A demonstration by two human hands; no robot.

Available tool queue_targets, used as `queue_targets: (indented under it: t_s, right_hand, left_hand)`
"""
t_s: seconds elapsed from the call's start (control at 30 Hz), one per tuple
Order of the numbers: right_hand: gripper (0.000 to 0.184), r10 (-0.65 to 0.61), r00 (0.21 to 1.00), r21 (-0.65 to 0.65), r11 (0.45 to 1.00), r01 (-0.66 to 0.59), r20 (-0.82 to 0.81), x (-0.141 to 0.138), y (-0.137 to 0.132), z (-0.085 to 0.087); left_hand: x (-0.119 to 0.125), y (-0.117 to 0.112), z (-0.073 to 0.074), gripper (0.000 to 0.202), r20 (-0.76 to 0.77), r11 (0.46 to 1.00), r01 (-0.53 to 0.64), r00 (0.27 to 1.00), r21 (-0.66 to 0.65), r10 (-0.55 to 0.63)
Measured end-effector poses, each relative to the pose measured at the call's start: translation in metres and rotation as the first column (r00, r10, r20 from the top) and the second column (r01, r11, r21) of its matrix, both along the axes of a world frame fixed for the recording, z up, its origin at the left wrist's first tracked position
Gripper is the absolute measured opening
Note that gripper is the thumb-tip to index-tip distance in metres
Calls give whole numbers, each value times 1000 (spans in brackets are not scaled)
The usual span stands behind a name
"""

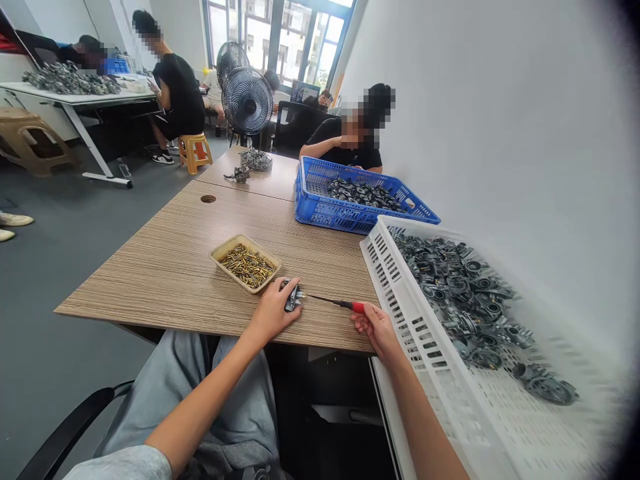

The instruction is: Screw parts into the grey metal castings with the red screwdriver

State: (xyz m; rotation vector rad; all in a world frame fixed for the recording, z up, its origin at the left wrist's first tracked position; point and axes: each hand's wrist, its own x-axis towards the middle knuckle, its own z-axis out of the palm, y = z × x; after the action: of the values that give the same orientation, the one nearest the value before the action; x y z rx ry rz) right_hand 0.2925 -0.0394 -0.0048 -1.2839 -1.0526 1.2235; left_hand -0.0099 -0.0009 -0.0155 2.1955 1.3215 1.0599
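Observation:
My left hand (pixel 273 310) is closed around a small grey metal part (pixel 293 297) and presses it against the wooden table (pixel 170 267) near the front edge. My right hand (pixel 375 325) grips a red-handled screwdriver (pixel 334 302). Its thin shaft points left and its tip meets the metal part. Just behind my left hand sits a shallow beige tray (pixel 218 253) filled with small brass screws (pixel 247 265).
A white slotted crate (pixel 400 300) of grey metal parts stands at my right, a blue crate (pixel 320 210) of similar parts behind it. A person sits across the table. Two fans (pixel 247 100), an orange stool (pixel 195 151) and other seated people fill the back of the room.

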Motion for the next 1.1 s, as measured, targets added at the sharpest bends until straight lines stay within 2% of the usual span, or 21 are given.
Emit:
queue_targets:
  t_s: [0.2,0.67,1.1]
  right_hand:
    - [51,-2,1000,-13,1000,2,7,0,-1,1]
    - [52,-30,999,-19,999,31,21,0,0,0]
    - [52,-44,999,-38,998,44,8,-3,0,3]
  left_hand:
    - [0,-1,3,69,-41,1000,8,999,-5,-8]
    - [0,-1,0,71,-19,1000,3,1000,4,-3]
    - [0,-3,4,71,-53,1000,5,999,-4,-5]
